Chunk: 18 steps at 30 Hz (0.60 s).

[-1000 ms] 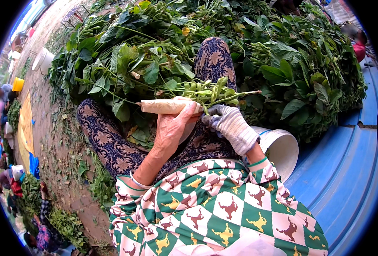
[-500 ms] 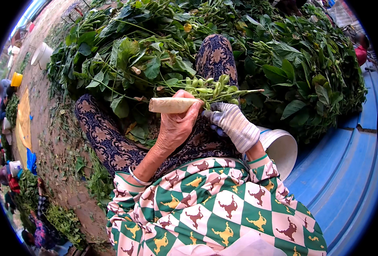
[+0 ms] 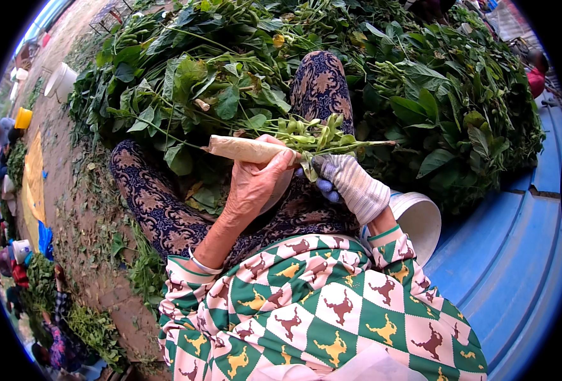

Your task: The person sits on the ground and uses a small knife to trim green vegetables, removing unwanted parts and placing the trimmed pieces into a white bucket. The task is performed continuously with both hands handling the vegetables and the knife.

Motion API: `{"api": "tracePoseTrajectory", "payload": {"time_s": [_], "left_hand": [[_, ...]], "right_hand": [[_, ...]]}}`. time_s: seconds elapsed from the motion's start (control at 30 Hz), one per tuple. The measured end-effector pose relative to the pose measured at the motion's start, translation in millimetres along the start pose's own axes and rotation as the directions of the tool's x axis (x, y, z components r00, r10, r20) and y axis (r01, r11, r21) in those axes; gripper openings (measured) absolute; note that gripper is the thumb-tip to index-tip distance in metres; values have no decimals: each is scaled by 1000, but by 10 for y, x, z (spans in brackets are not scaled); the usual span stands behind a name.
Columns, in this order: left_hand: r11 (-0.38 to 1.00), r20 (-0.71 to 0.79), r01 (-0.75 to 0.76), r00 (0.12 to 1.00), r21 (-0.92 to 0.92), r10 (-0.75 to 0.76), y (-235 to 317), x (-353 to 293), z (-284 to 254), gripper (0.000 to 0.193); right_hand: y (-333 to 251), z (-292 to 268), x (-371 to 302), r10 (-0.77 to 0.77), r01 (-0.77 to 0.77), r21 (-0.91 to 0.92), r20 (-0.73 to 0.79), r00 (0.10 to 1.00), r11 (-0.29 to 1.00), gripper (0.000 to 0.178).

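Note:
My bare left hand (image 3: pixel 258 178) is closed around a thick, pale, tapered handle (image 3: pixel 239 149) whose narrow end reaches the bean pods. Under that hand shows a flat whitish shape, too hidden to name. In a striped knit glove with bluish fingertips, my right hand (image 3: pixel 347 184) pinches green bean pods at the stalk, close beside the handle's narrow end. The bean stalk (image 3: pixel 373 143) lies across above both hands, its bare end pointing right. Plump green pods (image 3: pixel 312 133) cluster along it. A white bucket (image 3: pixel 428 219) sits tilted-looking beside my right wrist.
Heaped leafy bean plants (image 3: pixel 433 95) surround my patterned knees. Blue ridged sheeting (image 3: pixel 503 254) lies at the right. Leaf-strewn brown ground (image 3: pixel 84 209) stretches left, with a white bucket (image 3: pixel 60 82), a yellow bucket (image 3: pixel 24 118) and several people beyond.
The handle's wide end has moved left and up, so it now slopes down to the right. My right hand has shifted slightly down, drawing pods below the stalk.

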<state>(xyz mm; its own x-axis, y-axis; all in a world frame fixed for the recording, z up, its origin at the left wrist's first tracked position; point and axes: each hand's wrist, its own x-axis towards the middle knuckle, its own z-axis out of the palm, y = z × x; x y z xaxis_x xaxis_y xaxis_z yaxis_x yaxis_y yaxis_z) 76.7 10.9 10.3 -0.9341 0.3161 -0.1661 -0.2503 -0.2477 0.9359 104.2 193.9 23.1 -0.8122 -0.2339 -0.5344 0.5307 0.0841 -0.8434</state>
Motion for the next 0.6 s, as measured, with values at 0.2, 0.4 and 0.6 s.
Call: {"api": "tracePoseTrajectory", "payload": {"time_s": [0.2,0.4,0.6], "left_hand": [[989,12,-31,999,141,30,-13,-49,64,5],[978,0,-94,995,185,96,425,-9,130,8],[947,15,-12,1000,320,8,316,308,99,13]], "right_hand": [[-105,74,33,166,-170,-36,-86,982,985,25],[-31,83,70,140,-144,-48,-80,987,988,27],[-19,85,104,9,-21,-208,-58,998,978,26]]}}
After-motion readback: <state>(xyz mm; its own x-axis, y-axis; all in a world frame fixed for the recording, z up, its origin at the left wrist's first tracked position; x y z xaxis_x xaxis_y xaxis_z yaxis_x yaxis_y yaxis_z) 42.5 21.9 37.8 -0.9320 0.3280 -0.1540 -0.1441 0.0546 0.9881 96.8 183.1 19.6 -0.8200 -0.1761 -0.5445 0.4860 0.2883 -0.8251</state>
